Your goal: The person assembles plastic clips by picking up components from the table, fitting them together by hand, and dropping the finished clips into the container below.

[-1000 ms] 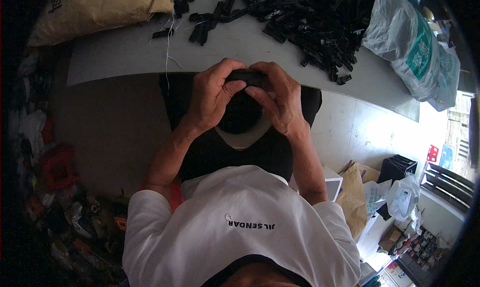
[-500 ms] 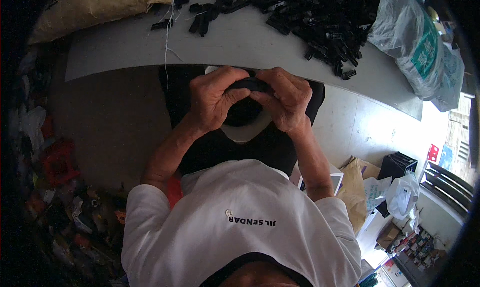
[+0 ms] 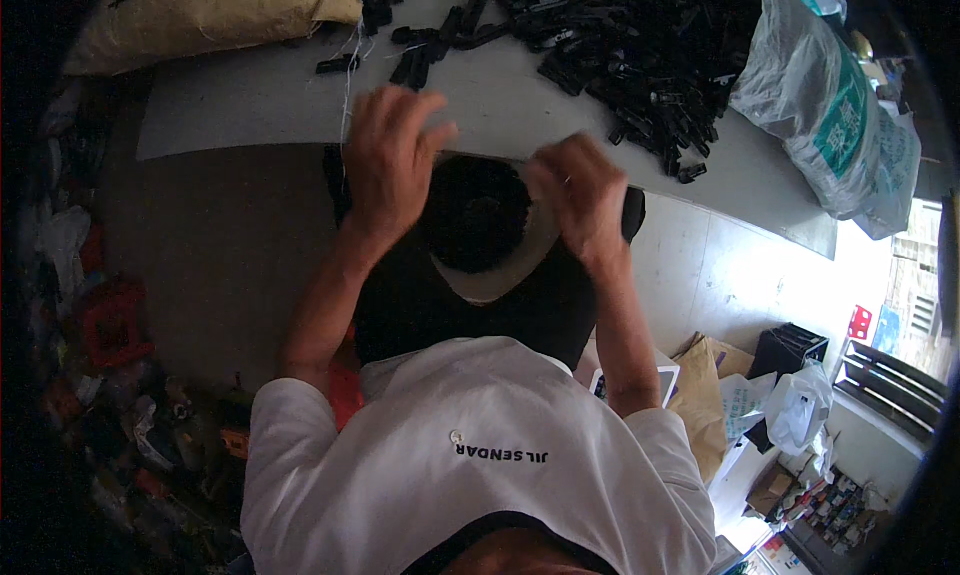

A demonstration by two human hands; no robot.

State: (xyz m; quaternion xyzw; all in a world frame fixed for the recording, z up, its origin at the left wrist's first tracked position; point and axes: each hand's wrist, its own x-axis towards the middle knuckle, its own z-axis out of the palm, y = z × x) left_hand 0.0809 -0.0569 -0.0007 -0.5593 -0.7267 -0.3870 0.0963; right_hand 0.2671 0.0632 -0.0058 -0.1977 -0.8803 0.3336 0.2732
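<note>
Your left hand (image 3: 388,165) splays, empty, near slim, glossy black plastic pieces (image 3: 640,55), heaped and scattered; blur masks your right hand's (image 3: 582,197) grip.

The table (image 3: 240,110) is pale grey, the heaped parts (image 3: 650,60) black. The sack (image 3: 210,25) is tan, dark-marked. The shirt (image 3: 540,405) is white, its collar (image 3: 503,518) black

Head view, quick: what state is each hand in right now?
Left hand: open, blurred, nothing visible in it.
Right hand: partly curled, blurred; cannot tell whether it holds anything.
</note>
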